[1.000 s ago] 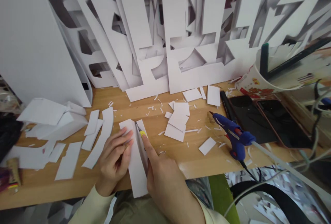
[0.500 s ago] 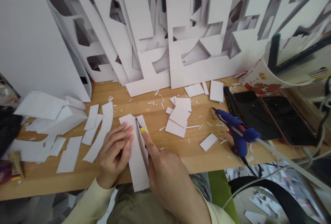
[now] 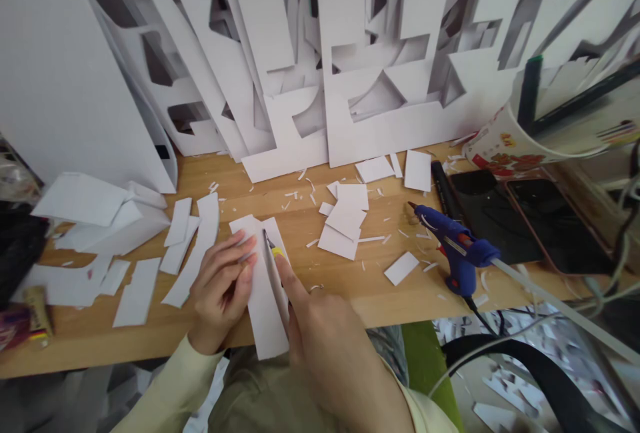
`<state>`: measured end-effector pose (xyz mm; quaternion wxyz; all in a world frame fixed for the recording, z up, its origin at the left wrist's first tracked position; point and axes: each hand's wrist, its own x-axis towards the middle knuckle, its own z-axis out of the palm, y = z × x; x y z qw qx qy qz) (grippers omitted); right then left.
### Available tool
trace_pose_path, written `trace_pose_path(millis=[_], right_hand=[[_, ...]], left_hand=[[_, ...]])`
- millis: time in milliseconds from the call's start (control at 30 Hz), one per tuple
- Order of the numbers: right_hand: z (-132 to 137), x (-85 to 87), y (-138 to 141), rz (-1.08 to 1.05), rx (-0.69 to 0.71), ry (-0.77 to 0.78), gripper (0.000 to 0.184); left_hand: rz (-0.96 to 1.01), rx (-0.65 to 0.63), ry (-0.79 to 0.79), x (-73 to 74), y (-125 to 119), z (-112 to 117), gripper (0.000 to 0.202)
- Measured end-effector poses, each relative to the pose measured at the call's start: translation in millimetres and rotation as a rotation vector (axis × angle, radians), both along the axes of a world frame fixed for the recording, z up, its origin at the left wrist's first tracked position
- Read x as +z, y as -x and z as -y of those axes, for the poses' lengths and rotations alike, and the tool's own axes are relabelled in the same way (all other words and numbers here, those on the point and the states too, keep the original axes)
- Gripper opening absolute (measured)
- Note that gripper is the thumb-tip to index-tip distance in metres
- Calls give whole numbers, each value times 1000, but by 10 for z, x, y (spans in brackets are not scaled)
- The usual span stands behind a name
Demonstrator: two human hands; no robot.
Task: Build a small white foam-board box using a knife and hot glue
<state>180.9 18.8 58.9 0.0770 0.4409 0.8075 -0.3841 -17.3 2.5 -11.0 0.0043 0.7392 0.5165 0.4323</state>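
A long white board strip (image 3: pixel 260 299) lies lengthwise on the wooden table (image 3: pixel 390 293), its near end past the front edge. My left hand (image 3: pixel 223 293) rests flat on the strip's left side, fingers stretched out and pressing it down. My right hand (image 3: pixel 320 333) is closed on a yellow-bodied utility knife (image 3: pixel 274 250), index finger laid along its top. The blade tip touches the strip near its far end, along a lengthwise cut line.
Cut white pieces (image 3: pixel 345 219) and slivers lie scattered over the table. A blue glue gun (image 3: pixel 457 249) lies to the right, beside two dark phones (image 3: pixel 500 213) and a printed paper cup (image 3: pixel 505 146). Cut-out white boards (image 3: pixel 370 73) lean against the back.
The knife and my right hand have stayed almost in place on the strip. My head view has shifted slightly, so everything sits a little higher in the picture.
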Motion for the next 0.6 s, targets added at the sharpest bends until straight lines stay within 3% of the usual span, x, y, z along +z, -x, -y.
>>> trace_pose_path(millis=[333,600], right_hand=[[85,29,-70,-12,-25,21,88],[123,9,-92,45,36,102,91]], left_hand=[[-11,6,-2,-6,8,-1,20],[-1,22,-1,-42,32,5,17]])
